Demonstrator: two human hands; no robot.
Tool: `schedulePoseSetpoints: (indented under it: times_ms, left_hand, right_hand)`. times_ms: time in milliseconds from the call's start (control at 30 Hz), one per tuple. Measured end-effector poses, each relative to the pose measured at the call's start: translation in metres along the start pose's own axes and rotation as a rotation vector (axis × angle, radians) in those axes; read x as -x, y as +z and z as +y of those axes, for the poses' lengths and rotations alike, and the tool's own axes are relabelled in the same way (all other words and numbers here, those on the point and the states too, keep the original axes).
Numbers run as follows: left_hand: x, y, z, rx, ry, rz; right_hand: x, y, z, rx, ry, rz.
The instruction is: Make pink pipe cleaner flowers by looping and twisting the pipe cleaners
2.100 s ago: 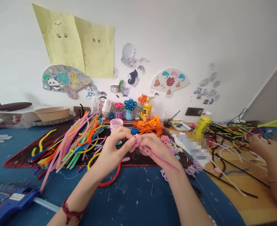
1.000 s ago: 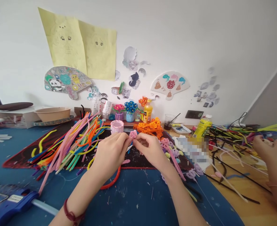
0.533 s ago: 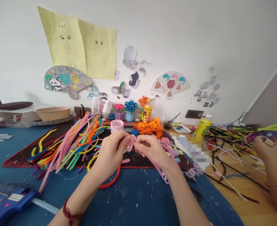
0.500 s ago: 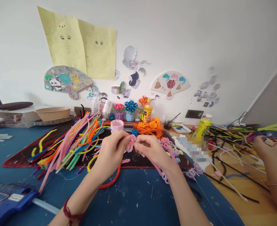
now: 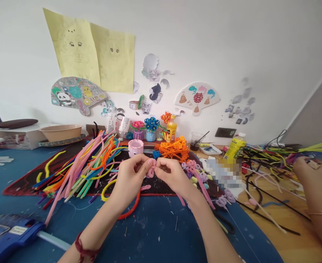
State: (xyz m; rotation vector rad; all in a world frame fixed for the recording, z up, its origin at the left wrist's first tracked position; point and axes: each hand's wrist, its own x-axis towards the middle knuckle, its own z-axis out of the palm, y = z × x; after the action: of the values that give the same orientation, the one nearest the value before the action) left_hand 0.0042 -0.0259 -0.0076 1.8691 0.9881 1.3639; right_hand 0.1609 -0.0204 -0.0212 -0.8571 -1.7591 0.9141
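Note:
A pink pipe cleaner (image 5: pixel 151 171), bent into small loops, is pinched between my two hands above the dark mat. My left hand (image 5: pixel 132 173) closes thumb and forefinger on its left side. On the right side, my right hand (image 5: pixel 172 174) grips the same pipe cleaner with bent fingers, which hide part of it. A pink pipe cleaner tail hangs below the right hand. Just behind my hands stands a small pink-and-white cup (image 5: pixel 135 147). Orange pipe cleaner flowers (image 5: pixel 174 149) lie heaped beyond the right hand, and pink and lilac looped pieces (image 5: pixel 198 171) lie beside it.
A pile of coloured pipe cleaners (image 5: pixel 87 164) spreads to the left. A blue glue gun (image 5: pixel 21 232) lies at the front left. Yellow bottles (image 5: pixel 234 146) and finished flower pots (image 5: pixel 151 135) stand toward the wall. Another person's hand (image 5: pixel 313 175) works at the far right.
My right hand has shifted slightly left and rotated, its fingers now more curled over the pink loops. The hanging pink tail has moved and shows less. My left hand is nearly still.

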Motion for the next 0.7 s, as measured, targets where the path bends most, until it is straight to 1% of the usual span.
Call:
schedulePoseSetpoints:
  times_ms: [100, 233, 433, 567, 700]
  left_hand:
    - [0.0002, 0.0022, -0.0011, 0.026, -0.011, 0.017]
    - [0.0001, 0.0012, 0.0006, 0.114, -0.043, 0.072]
    - [-0.0013, -0.0031, -0.0012, 0.119, -0.094, 0.109]
    - [-0.0023, -0.0016, -0.0037, 0.19, -0.128, 0.09]
    - [-0.0016, 0.0008, -0.0018, 0.234, -0.123, 0.05]
  right_hand:
    - [-0.0002, 0.0023, 0.0021, 0.013, -0.007, 0.006]
    - [-0.0017, 0.0037, 0.0025, 0.04, -0.041, 0.069]
    - [-0.0031, 0.0029, -0.0003, 0.201, -0.061, 0.166]
    - [-0.001, 0.0039, -0.001, 0.119, -0.091, 0.129]
    - [-0.0009, 0.0074, 0.0017, 0.01, -0.058, 0.058]
